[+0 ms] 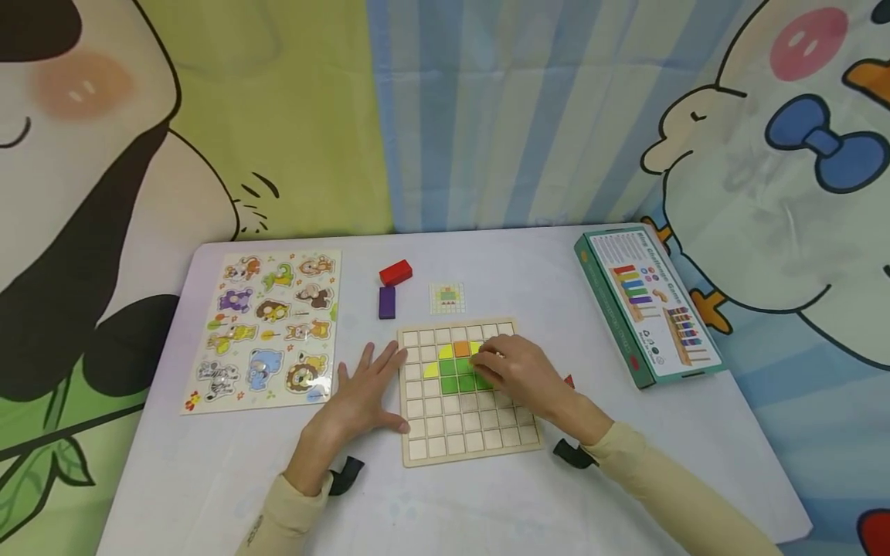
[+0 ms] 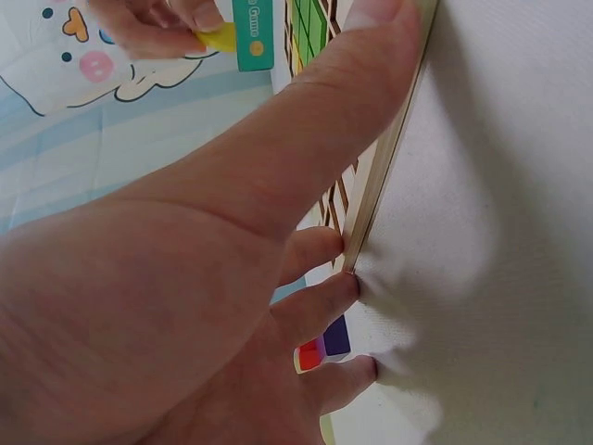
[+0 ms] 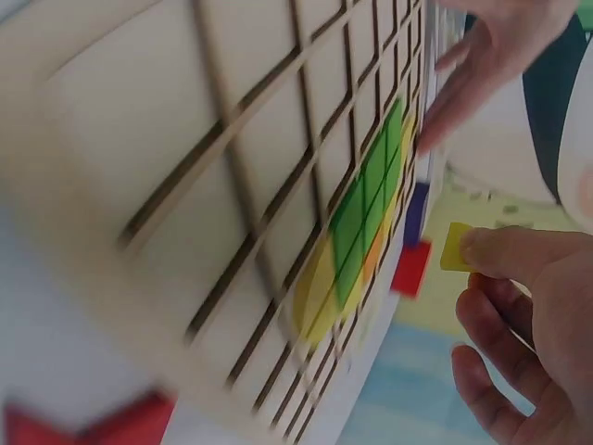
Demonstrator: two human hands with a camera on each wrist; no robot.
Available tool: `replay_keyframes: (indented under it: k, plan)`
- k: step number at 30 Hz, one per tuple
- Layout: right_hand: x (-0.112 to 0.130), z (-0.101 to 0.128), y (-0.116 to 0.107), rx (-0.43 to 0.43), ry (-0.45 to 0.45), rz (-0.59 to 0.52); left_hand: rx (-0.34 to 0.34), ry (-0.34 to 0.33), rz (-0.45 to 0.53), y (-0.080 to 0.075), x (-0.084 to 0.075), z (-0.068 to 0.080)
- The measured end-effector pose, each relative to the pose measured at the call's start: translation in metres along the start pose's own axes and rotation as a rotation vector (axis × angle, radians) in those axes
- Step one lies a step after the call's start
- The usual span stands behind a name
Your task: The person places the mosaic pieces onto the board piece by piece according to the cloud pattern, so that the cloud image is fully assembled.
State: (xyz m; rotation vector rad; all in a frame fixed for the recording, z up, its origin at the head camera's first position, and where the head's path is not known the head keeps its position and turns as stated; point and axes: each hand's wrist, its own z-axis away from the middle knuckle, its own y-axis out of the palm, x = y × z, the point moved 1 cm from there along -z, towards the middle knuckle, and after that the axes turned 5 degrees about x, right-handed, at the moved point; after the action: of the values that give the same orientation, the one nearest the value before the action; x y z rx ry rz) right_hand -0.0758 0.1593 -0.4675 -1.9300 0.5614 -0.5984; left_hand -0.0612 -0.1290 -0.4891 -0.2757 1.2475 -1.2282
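A wooden grid board point(image 1: 473, 444) lies on the table, with green tiles point(image 1: 457, 384), an orange tile point(image 1: 462, 349) and yellow tiles point(image 1: 431, 371) set in its upper middle. My left hand point(image 1: 365, 390) is spread at the board's left edge, its thumb and some fingertips touching the side. Over the board's right part, my right hand point(image 1: 521, 371) pinches a small yellow tile point(image 3: 454, 247) between thumb and finger. In the right wrist view that tile is held apart from the board. From the head view, the right hand hides some of the right-hand cells.
A small pattern card point(image 1: 447, 298) lies behind the board, with a red block point(image 1: 395, 272) and a purple block point(image 1: 386, 303) to its left. An animal puzzle point(image 1: 264, 332) lies left; a green game box point(image 1: 650, 305) lies right. Red pieces point(image 3: 130, 422) sit beside the board.
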Motion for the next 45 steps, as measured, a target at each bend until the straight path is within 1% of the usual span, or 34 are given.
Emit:
replay_keyframes:
  k: [4,8,12,16,19,24,29,34,39,45]
  plan:
    - [0.019,-0.016,0.015,0.015,-0.057,0.02,0.005,0.004,-0.008,0.0,0.0,0.0]
    - [0.032,-0.026,0.029,0.03,-0.101,0.043,-0.001,0.015,-0.021,-0.001,0.0,0.0]
    - [0.039,-0.028,0.04,0.071,-0.116,0.062,-0.007,0.021,-0.027,-0.001,-0.001,0.0]
    - [0.043,-0.026,0.047,0.134,-0.12,0.118,-0.011,0.024,-0.026,-0.001,0.0,0.0]
    - [0.045,-0.024,0.048,0.162,-0.121,0.147,-0.012,0.024,-0.026,-0.001,0.0,0.001]
    - [0.047,-0.021,0.05,0.202,-0.114,0.149,-0.009,0.023,-0.024,-0.001,0.0,0.0]
    - [0.048,-0.02,0.052,0.215,-0.108,0.158,-0.012,0.026,-0.022,-0.001,-0.001,0.0]
    - [0.049,-0.02,0.052,0.208,-0.082,0.141,-0.015,0.029,-0.029,-0.002,-0.002,0.001]
    - [0.049,-0.021,0.05,0.209,-0.065,0.11,-0.014,0.017,-0.031,-0.003,-0.003,0.001]
    - [0.047,-0.023,0.044,0.267,-0.051,0.082,-0.012,0.013,-0.033,-0.003,-0.004,0.001]
